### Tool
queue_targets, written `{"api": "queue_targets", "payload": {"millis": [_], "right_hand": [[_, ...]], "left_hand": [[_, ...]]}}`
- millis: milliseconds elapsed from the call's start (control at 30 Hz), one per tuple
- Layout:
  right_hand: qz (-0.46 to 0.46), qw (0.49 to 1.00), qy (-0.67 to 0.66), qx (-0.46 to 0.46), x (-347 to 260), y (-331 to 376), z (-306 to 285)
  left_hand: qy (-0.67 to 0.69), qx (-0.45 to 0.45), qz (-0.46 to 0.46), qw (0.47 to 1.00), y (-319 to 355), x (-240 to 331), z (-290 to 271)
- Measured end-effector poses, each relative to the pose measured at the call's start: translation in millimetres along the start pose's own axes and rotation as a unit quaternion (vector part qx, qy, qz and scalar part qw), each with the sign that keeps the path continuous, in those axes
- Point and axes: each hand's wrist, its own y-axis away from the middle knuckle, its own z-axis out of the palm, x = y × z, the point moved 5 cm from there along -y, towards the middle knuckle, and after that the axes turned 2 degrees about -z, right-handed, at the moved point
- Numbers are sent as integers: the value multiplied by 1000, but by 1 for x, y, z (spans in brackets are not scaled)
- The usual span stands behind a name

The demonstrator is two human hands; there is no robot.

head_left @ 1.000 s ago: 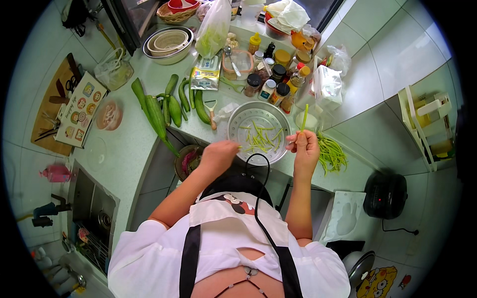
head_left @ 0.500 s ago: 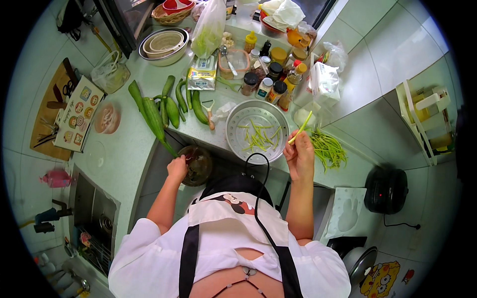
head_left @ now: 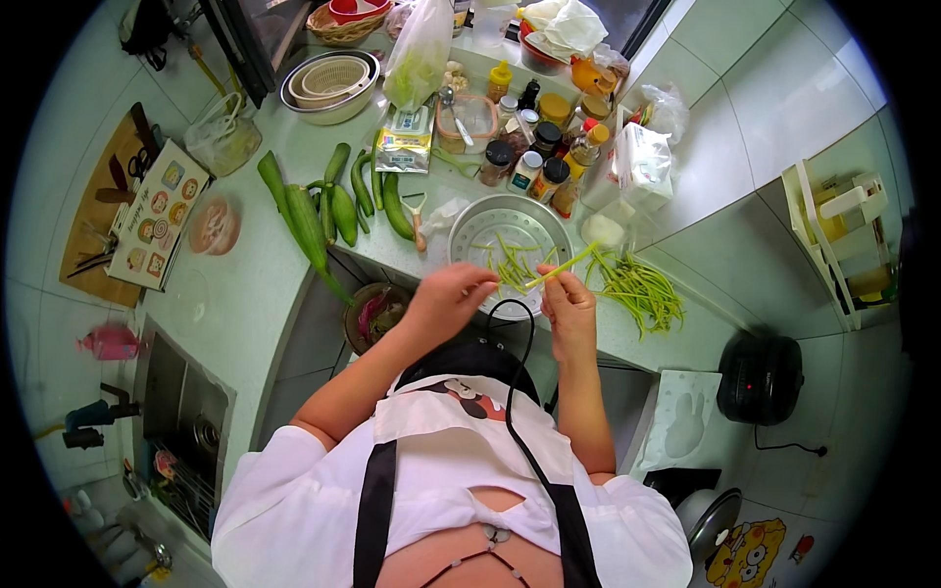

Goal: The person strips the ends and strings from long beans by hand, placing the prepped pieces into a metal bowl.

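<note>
In the head view, the right hand [head_left: 570, 312] pinched the near end of a thin green stalk [head_left: 561, 266] between its fingertips; the stalk rose away from this hand, up and to the person's right, so its long axis ran on a diagonal from the hands toward the pile of green stalks [head_left: 642, 289] on the counter [head_left: 245, 294]; its far tip pointed to that pile and crossed the rim of the metal basin [head_left: 469, 220]. The left hand [head_left: 451, 299] was just beside, its fingers curled and reaching toward the same lower end; I could not tell if it touched the stalk or gripped anything. The right hand was the nearer one; the basin lay directly beyond both hands, with cut green pieces [head_left: 510, 263] inside.
</note>
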Motion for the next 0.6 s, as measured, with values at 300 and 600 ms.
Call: {"api": "queue_targets", "payload": {"millis": [300, 600], "right_hand": [[-35, 998, 48, 4, -3, 10, 1], [-125, 967, 218, 44, -44, 16, -13]], "left_hand": [[34, -17, 34, 999, -10, 22, 27], [-191, 111, 112, 969, -6, 31, 8]]}}
